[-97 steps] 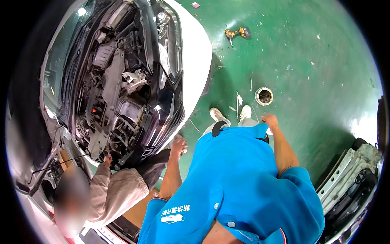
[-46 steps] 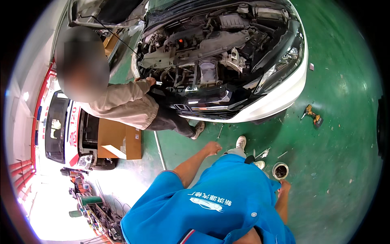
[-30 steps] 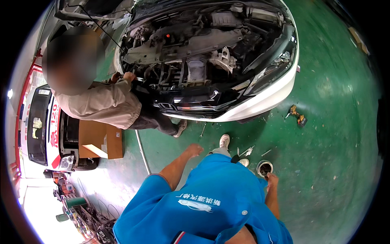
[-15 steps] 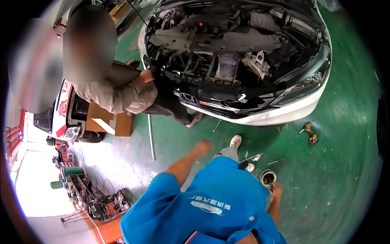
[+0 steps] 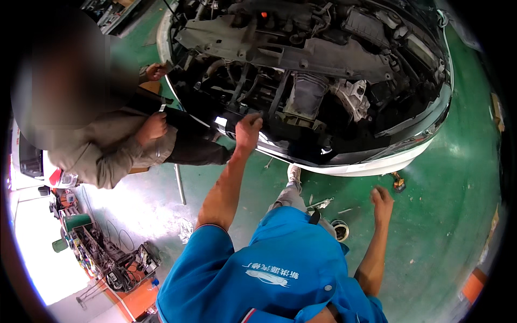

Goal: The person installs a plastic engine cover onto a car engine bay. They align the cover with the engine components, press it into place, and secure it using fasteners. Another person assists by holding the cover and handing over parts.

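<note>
Over the front edge of the white car (image 5: 388,163), the left hand (image 5: 248,132) has just been raised, curled, so the open engine bay (image 5: 334,60) is brought within reach. The right hand (image 5: 382,203) is held loosely bent above the green floor (image 5: 431,226); whether either pinches anything cannot be told.

Noted glossy and smooth: white curved painted bumper (image 5: 371,167), black plastic-looking front trim (image 5: 291,144); noted matt: long grey plastic-looking cover (image 5: 323,56), bright blue cloth shirt (image 5: 269,247); noted dull: silver irregular metal bracket (image 5: 353,99); noted shiny: green coated floor (image 5: 447,215).
</note>
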Tool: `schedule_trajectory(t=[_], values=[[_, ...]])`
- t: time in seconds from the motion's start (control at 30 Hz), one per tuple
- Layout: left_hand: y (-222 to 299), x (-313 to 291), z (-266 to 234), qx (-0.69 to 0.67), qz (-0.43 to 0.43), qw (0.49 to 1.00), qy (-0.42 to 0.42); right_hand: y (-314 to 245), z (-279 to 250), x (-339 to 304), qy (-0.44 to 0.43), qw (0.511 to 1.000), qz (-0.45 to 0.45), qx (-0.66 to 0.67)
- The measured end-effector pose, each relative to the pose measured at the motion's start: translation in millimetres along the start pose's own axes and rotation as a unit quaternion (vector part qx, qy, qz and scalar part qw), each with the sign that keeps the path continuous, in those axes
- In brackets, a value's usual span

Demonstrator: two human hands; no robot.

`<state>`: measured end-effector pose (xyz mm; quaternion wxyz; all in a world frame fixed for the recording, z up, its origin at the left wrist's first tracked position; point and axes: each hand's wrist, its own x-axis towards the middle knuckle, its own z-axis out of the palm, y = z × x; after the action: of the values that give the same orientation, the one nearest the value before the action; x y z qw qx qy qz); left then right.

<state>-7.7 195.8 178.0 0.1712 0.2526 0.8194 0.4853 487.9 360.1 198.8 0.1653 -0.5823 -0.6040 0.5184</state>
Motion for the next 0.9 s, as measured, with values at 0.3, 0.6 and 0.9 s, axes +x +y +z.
schedule_trajectory(t=[0.3,0.6,0.9], values=[[-1.5,175.2,51.6,-0.485,-0.257,0.836,0.022,-134.7,73.9,76.4,-0.07,0.983,-0.158,-0.058],[36.5,188.8,34.9,-0.518,-0.214,0.828,0.03,-135.2,74.9,95.8,-0.11,0.983,-0.132,-0.063],[48.6,204.2,40.9,-0.464,-0.212,0.855,0.092,-172.4,84.5,115.7,-0.152,0.97,-0.174,-0.081]])
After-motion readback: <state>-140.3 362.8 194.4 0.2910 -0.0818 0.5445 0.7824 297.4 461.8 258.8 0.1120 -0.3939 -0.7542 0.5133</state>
